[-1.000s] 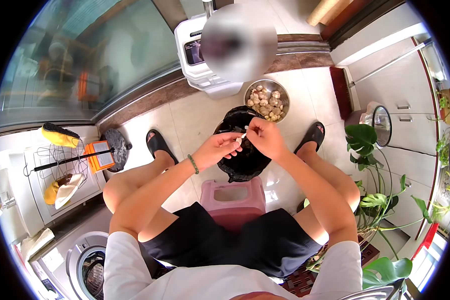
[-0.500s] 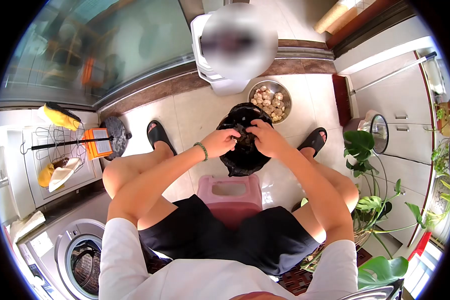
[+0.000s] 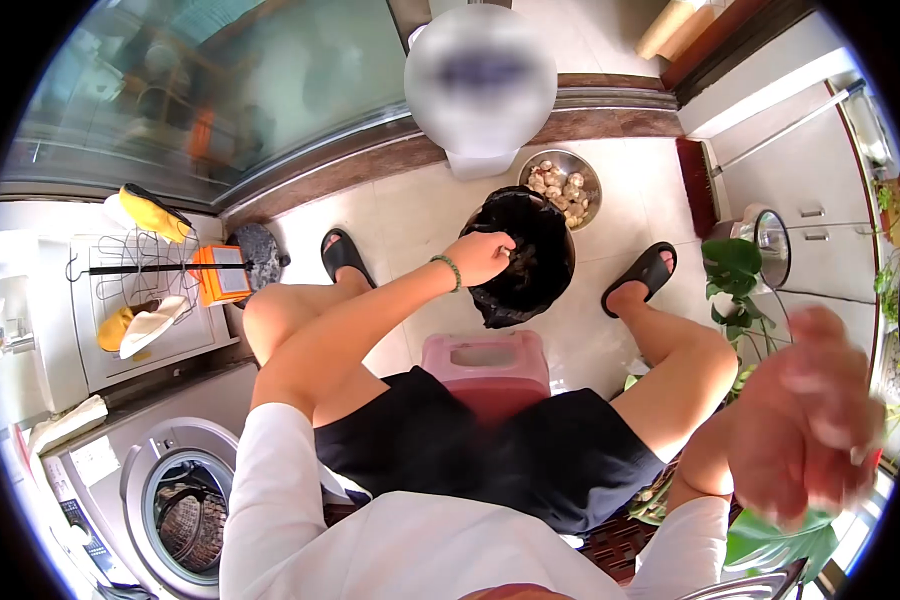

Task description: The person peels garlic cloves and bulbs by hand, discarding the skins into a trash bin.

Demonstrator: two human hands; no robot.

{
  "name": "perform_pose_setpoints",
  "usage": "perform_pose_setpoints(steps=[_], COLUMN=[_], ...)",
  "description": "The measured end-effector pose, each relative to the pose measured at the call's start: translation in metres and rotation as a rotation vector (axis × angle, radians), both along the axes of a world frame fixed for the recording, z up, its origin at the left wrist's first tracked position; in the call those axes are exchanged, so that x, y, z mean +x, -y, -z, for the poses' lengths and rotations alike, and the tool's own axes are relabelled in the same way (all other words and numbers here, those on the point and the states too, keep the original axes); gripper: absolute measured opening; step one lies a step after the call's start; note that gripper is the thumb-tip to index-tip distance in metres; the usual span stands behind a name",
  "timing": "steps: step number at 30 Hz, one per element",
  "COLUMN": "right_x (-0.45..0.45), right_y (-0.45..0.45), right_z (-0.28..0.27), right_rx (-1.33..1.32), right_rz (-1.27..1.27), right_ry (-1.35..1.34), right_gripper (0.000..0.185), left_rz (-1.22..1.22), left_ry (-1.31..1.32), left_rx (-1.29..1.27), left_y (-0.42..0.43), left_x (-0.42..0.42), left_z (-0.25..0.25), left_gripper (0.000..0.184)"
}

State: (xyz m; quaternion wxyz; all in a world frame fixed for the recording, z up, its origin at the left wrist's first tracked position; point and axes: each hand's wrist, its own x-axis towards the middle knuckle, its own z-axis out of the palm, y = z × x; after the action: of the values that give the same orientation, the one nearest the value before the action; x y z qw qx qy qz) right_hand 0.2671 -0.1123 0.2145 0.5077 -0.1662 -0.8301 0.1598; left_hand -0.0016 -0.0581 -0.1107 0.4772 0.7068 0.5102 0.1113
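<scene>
The right hand [image 3: 808, 425] was blurred, its finger outlines smeared, and it hid part of the plant [image 3: 735, 265]. Whatever the left hand [image 3: 485, 258] held was too small to tell. A round blur [image 3: 480, 85] covered the white appliance's [image 3: 480, 164] top near the floor's [image 3: 635, 175] far edge. The black liner [image 3: 555, 290] partly hid the bowl [image 3: 594, 186].

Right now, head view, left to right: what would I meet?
Grey front-loading washing machine, black open-toed left slipper, left hand with green beaded bracelet, round metal bowl of pale bulbs, black open-toed right slipper, motion-blurred right hand.
</scene>
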Motion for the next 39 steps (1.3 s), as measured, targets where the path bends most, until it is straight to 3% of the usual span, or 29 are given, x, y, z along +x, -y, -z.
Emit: perform_pose_setpoints(steps=[6, 7, 10, 13, 20, 29, 32, 39], right_x=[0.047, 0.055, 0.069, 0.043, 0.013, 0.001, -0.012, -0.036], right_y=[0.046, 0.05, 0.063, 0.07, 0.066, 0.067, 0.058, 0.044], right_z=[-0.033, -0.027, -0.013, -0.017, -0.03, -0.025, -0.019, -0.009], right_rx=[0.101, 0.158, 0.154, 0.137, 0.089, 0.027, 0.039, -0.079], right_rz=[-0.104, 0.072, 0.194, 0.142, 0.012, 0.028, 0.185, -0.09], right_ry=[-0.001, -0.166, -0.554, -0.688, -0.72, -0.789, -0.589, -0.719], right_gripper=[0.04, 0.038, 0.033, 0.026, 0.021, 0.022, 0.025, 0.029], left_rz=[0.007, -0.003, -0.003, -0.025, -0.046, -0.035, -0.066, -0.087], left_ry=[0.008, 0.056, 0.031, 0.044, 0.022, 0.023, 0.074, 0.078], left_rx=[0.02, 0.04, 0.08, 0.082, 0.103, 0.095, 0.106, 0.141], left_y=[0.004, 0.006, 0.009, 0.008, 0.007, 0.004, -0.001, -0.009], left_x=[0.015, 0.015, 0.011, 0.009, 0.001, 0.001, -0.003, -0.013], left_z=[0.0, -0.002, -0.002, 0.003, -0.015, -0.021, -0.025, -0.034], left_gripper=[0.03, 0.029, 0.03, 0.029, 0.029, 0.03, 0.03, 0.029])
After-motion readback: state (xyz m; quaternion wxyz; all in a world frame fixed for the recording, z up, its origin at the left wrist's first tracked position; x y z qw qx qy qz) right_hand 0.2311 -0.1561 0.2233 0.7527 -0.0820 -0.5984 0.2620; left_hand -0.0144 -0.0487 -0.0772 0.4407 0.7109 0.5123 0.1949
